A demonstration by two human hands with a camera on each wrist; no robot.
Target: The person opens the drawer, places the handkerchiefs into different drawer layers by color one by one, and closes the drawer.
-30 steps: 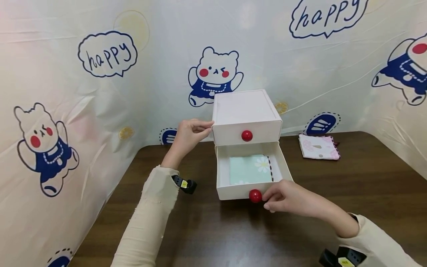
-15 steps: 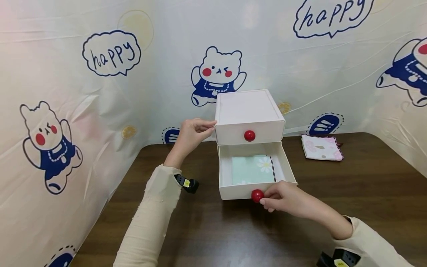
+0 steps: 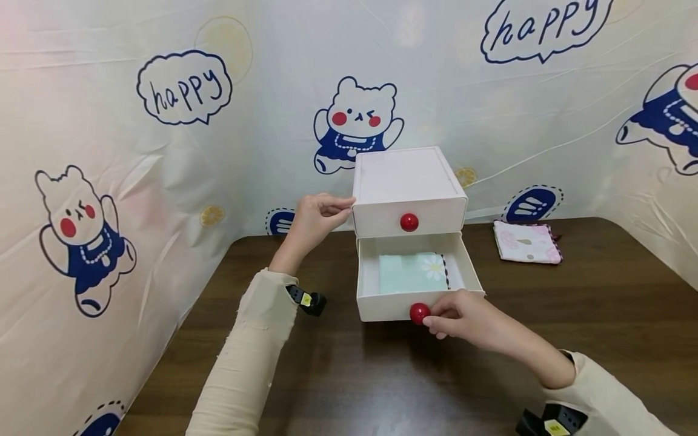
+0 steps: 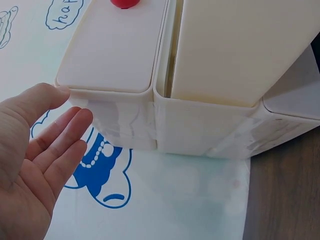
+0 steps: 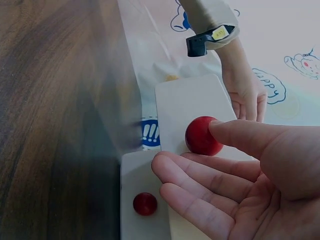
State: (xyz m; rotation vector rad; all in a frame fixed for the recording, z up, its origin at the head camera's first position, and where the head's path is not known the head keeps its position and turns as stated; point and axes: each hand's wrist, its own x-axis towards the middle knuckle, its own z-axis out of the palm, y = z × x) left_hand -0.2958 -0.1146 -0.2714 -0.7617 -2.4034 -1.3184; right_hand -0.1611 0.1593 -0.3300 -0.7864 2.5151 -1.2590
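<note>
A white two-drawer box (image 3: 406, 175) stands at the back of the brown table. Its lower drawer (image 3: 384, 307) is pulled out and holds a folded green cloth (image 3: 411, 272) with a daisy print. My right hand (image 3: 460, 316) is at the drawer's front. Its thumb touches the red knob (image 5: 202, 136) while the fingers (image 5: 200, 185) lie straight beneath it. My left hand (image 3: 316, 218) rests with straight fingers (image 4: 60, 140) against the box's upper left corner. The upper drawer is closed, its red knob (image 3: 409, 222) untouched.
A folded pink-and-white cloth (image 3: 526, 242) lies on the table (image 3: 382, 375) to the right of the box. A bear-printed plastic sheet (image 3: 180, 151) walls the table at the back and on both sides.
The lower drawer has slid a little way back into the box under my right hand. My left hand has stayed at the box's corner.
</note>
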